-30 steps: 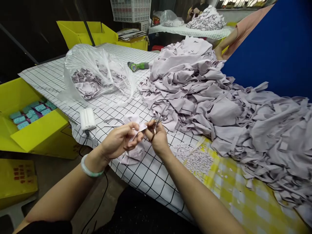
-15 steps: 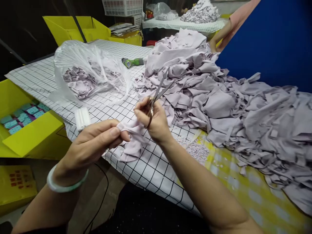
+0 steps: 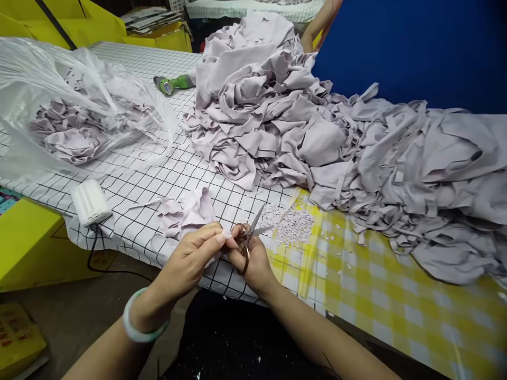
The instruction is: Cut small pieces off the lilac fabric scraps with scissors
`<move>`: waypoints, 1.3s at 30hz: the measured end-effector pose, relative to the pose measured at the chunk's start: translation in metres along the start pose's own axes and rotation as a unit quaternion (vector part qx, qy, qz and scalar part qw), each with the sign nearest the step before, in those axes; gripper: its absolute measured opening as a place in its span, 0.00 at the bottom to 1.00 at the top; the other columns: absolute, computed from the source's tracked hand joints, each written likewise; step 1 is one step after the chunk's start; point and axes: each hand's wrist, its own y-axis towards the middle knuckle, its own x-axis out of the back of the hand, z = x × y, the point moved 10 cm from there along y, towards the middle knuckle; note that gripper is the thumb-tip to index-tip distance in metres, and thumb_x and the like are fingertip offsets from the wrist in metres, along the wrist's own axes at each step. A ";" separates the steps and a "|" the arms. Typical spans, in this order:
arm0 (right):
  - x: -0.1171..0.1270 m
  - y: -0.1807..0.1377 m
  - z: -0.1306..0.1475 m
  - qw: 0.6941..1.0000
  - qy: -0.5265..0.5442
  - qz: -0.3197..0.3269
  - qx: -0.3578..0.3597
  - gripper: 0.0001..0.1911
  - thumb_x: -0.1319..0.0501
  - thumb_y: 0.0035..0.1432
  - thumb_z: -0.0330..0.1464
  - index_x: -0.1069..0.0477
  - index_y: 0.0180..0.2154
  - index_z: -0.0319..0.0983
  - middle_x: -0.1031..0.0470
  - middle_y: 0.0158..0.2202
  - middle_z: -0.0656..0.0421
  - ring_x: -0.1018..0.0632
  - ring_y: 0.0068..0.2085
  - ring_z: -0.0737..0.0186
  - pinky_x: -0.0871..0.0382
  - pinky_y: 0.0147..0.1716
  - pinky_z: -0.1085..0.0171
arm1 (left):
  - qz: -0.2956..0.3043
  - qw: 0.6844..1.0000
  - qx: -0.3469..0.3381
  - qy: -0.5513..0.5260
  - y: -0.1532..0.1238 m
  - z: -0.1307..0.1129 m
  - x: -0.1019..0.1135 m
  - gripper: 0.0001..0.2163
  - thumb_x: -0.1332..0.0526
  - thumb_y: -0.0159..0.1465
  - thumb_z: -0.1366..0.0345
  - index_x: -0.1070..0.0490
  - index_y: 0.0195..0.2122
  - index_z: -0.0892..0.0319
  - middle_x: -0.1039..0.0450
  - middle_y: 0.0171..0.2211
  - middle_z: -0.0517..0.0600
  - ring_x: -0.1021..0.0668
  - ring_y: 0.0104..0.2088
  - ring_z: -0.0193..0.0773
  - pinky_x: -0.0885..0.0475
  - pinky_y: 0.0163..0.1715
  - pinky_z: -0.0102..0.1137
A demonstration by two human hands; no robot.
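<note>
The fingers (image 3: 212, 238) of our left hand (image 3: 190, 261) are pinched shut, thumb against forefinger, on a little pale lilac fabric tab (image 3: 226, 233) that pokes out to the right. Our right hand (image 3: 255, 264) is closed through the loops of a small pair of bronze-handled steel scissors (image 3: 253, 228). Their blades stand slightly parted and point up and away, just beside the tab.

Both hands hover over the near edge of the bench (image 3: 158, 177), which wears a white cloth with a black grid. A crumpled lilac fabric piece (image 3: 190, 211) lies just behind the left hand; we cannot tell whether the tab is joined to it.

To our mind a clean snip here calls for the tab pulled taut and fed deep into the mouth of the blades, not nibbled at the tips. The blades are very near our left fingertip, so we judge that the cut belongs on the far side of the pinch.

A scatter of tiny pale fabric snippets (image 3: 291, 226) lies to the right, where a yellow-and-white checked cloth (image 3: 376, 295) begins. Working over that patch would hold the offcuts together.

Farther off rise a big heap of lilac fabric pieces (image 3: 317, 132) and a clear plastic bag of the same cloth (image 3: 79, 105). A white ribbed power bank (image 3: 90, 202) sits at the left edge.
</note>
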 end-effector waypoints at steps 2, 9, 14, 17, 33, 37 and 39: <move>0.009 -0.001 0.007 0.999 -0.005 -0.016 0.030 0.19 0.30 0.53 0.41 0.39 0.37 0.44 0.28 0.40 0.59 0.24 0.39 0.63 0.26 0.41 0.63 | 0.011 1.000 0.012 -0.009 0.005 0.002 -0.008 0.14 0.43 0.71 0.63 0.20 0.33 0.57 0.30 0.31 0.50 0.30 0.33 0.36 0.32 0.38 0.32; 0.023 -0.007 -0.012 0.999 0.008 -0.022 -0.023 0.21 0.28 0.51 0.40 0.39 0.36 0.43 0.33 0.31 0.64 0.28 0.32 0.65 0.30 0.36 0.64 | -0.029 0.996 -0.072 0.055 0.020 -0.004 -0.022 0.12 0.42 0.70 0.64 0.20 0.33 0.58 0.31 0.41 0.55 0.31 0.51 0.45 0.33 0.50 0.37; 0.055 -0.025 0.015 0.981 -0.193 -0.014 0.022 0.18 0.29 0.53 0.43 0.33 0.39 0.43 0.28 0.36 0.59 0.27 0.39 0.58 0.31 0.40 0.59 | -0.029 0.998 -0.032 -0.048 0.031 0.029 -0.043 0.14 0.45 0.71 0.62 0.24 0.31 0.57 0.38 0.27 0.51 0.30 0.45 0.45 0.33 0.33 0.31; 0.085 -0.035 0.048 0.909 -0.405 -0.056 0.078 0.20 0.27 0.49 0.46 0.29 0.39 0.43 0.25 0.38 0.56 0.29 0.43 0.52 0.34 0.44 0.54 | -0.015 0.999 -0.031 -0.042 0.034 0.037 -0.051 0.13 0.44 0.71 0.61 0.24 0.31 0.57 0.36 0.32 0.52 0.30 0.43 0.43 0.35 0.32 0.31; 0.097 -0.045 0.059 0.832 -0.536 -0.021 0.145 0.23 0.28 0.51 0.47 0.36 0.21 0.40 0.30 0.18 0.63 0.35 0.27 0.63 0.45 0.35 0.59 | 0.052 0.990 -0.116 0.060 0.038 0.023 -0.075 0.14 0.48 0.72 0.64 0.28 0.30 0.58 0.35 0.40 0.55 0.33 0.48 0.44 0.34 0.47 0.37; 0.098 -0.045 0.058 0.832 -0.535 -0.029 0.146 0.23 0.30 0.52 0.49 0.35 0.21 0.41 0.30 0.18 0.63 0.34 0.27 0.62 0.44 0.36 0.58 | 0.057 0.990 -0.107 0.069 0.039 0.026 -0.077 0.15 0.47 0.72 0.63 0.29 0.30 0.58 0.34 0.39 0.55 0.32 0.48 0.45 0.34 0.47 0.38; 0.099 -0.044 0.057 0.834 -0.531 -0.032 0.144 0.23 0.30 0.53 0.49 0.35 0.21 0.41 0.29 0.18 0.63 0.34 0.27 0.62 0.44 0.36 0.58 | 0.058 0.991 -0.103 0.066 0.040 0.028 -0.078 0.14 0.47 0.72 0.62 0.28 0.31 0.58 0.34 0.40 0.55 0.32 0.48 0.46 0.33 0.47 0.39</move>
